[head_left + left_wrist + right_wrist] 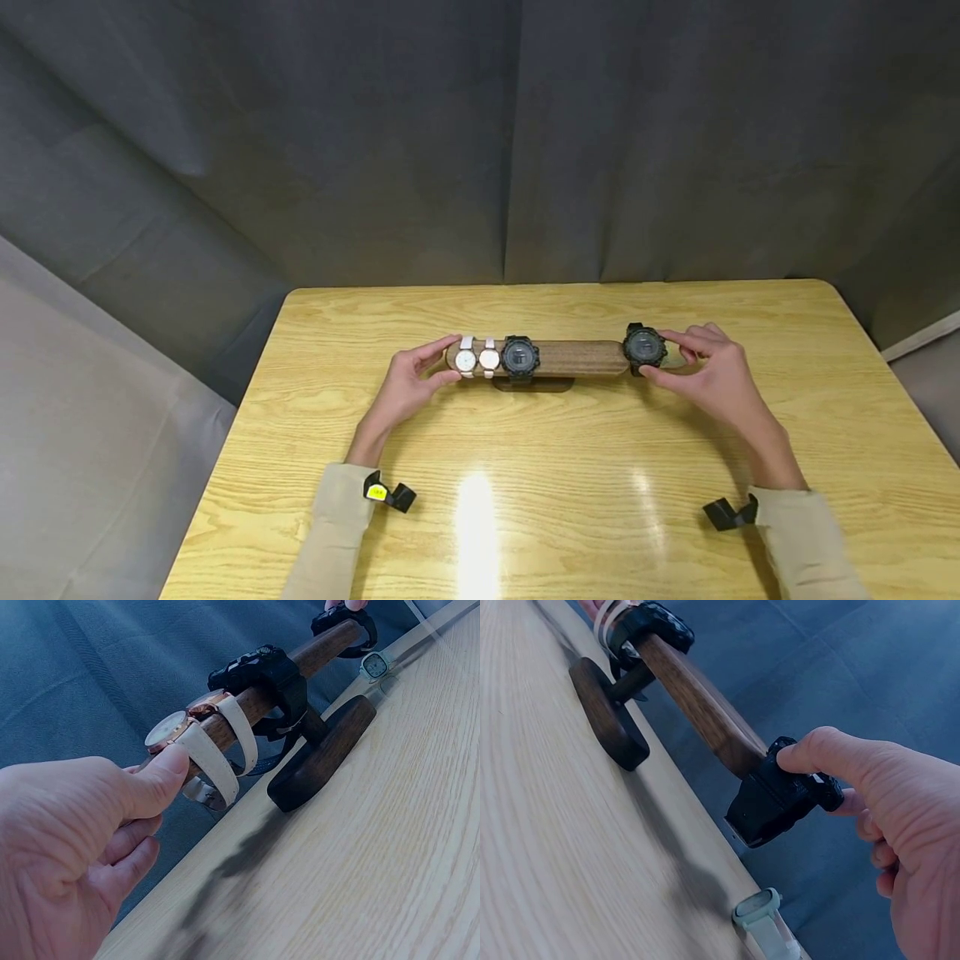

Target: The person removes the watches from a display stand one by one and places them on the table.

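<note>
A wooden watch stand (581, 358) has a horizontal bar on a dark base (322, 761). Two white-strapped watches, the outer one (465, 360) and the inner one (489, 359), circle its left end, with a chunky black watch (521, 357) beside them. My left hand (405, 383) grips that left end between thumb and fingers, the thumb against the outer white strap. At the bar's right tip, my right hand (716, 375) pinches a second black watch (645, 346) by its case, its closed strap looped around the tip in the left wrist view.
A pale green watch (756, 904) lies on the wooden table (570, 483) beyond the bar's right end, mostly hidden by my right hand in the head view. Dark grey curtain (510, 150) hangs behind the table's back edge.
</note>
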`<state>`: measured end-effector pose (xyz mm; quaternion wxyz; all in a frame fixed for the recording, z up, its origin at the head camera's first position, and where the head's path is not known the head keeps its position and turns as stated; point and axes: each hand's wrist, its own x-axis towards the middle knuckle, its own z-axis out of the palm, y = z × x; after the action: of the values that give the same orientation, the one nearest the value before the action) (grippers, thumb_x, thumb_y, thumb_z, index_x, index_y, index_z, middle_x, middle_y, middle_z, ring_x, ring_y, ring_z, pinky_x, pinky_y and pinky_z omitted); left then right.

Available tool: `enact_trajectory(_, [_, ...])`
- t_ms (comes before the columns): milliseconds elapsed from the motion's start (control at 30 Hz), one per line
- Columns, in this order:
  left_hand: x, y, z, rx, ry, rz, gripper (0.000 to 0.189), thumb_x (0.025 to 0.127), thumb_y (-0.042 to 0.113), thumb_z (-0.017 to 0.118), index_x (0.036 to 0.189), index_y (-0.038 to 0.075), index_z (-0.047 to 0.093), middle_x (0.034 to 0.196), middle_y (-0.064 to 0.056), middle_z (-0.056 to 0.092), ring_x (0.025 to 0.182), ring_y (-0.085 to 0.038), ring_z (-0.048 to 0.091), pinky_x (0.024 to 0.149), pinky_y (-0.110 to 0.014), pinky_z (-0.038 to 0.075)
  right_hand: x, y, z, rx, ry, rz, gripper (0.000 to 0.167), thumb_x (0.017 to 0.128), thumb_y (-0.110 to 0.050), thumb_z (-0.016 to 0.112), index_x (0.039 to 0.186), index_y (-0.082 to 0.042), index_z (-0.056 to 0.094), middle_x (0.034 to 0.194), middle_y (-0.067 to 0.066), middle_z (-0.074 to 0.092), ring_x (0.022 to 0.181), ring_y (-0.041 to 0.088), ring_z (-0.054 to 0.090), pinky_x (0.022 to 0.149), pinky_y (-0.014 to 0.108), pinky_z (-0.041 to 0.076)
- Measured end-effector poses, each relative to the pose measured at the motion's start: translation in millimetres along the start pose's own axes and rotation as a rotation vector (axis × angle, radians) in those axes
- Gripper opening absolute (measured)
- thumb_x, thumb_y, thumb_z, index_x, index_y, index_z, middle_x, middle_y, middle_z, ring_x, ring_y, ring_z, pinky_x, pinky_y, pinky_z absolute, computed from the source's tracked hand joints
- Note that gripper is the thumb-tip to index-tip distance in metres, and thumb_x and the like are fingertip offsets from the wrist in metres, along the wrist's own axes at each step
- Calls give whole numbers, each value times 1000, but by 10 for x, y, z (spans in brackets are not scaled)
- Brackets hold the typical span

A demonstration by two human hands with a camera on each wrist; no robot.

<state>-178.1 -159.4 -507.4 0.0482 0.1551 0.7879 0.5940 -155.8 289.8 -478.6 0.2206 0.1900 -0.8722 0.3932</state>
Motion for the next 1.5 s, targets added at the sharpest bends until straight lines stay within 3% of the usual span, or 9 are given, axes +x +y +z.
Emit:
enact_trajectory(233, [-3,8,-9,0,3,6,54,91,8,79,142,18,66,151,-6,58,141,-27,53,116,-37,44,25,67,-64,-29,30,-16,39,60,5,98,93,4,77,67,1,41,76,13,36,71,22,32])
enact_trajectory(433, [-16,-7,-15,5,2,-13,55,91,9,79,143,21,65,153,-4,57,142,-28,52,117,-39,44,17,125,-124,-59,58,-5,41,58,5,98,93,5,76,64,10,44,76,12,36,71,22,31])
enact_trajectory(600, [-34,-3,-19,15,3,-19,54,92,10,79,143,22,65,153,-3,57,143,-28,51,116,-37,44,8,140,-203,-89,74,53,40,60,2,98,93,4,75,65,15,43,79,12,36,71,24,28])
enact_trajectory(867, [-47,-23,-7,12,-5,-17,55,92,12,79,144,22,65,153,-4,56,142,-30,51,115,-36,44,-56,202,-367,-158,75,128,44,63,-3,98,100,3,77,68,11,43,80,12,33,73,26,24])
enact_trajectory(967, [-47,-36,-2,3,-1,-17,55,92,11,79,144,21,65,153,-4,56,142,-30,51,115,-37,44,-59,244,-414,-172,68,116,46,62,-4,98,101,5,77,68,13,44,77,14,33,75,24,24])
enact_trajectory(1067, [-42,-42,-1,-4,0,-17,54,92,11,79,144,20,65,153,-5,56,143,-31,51,115,-38,44,-65,290,-460,-201,58,130,45,61,-5,97,100,5,76,67,13,44,75,12,32,85,22,30])
enact_trajectory(1200, [-26,-38,-3,-9,-3,-15,55,92,12,80,144,22,65,154,-4,55,143,-30,51,116,-38,44,-81,328,-535,-254,24,187,45,63,-8,98,100,5,75,68,9,42,75,10,30,98,40,34])
enact_trajectory(1300, [-17,-28,-3,-5,-1,-21,55,91,13,80,143,24,65,153,-3,56,142,-28,51,116,-37,44,-91,339,-588,-281,-14,230,46,66,-10,97,102,7,74,69,7,42,77,16,30,91,53,28])
enact_trajectory(1500, [2,-16,-8,-4,-6,-13,55,92,11,79,143,22,65,153,-3,57,142,-27,52,116,-35,44,-105,372,-660,-357,-81,289,51,70,-15,95,110,9,73,71,8,44,81,27,31,79,53,21])
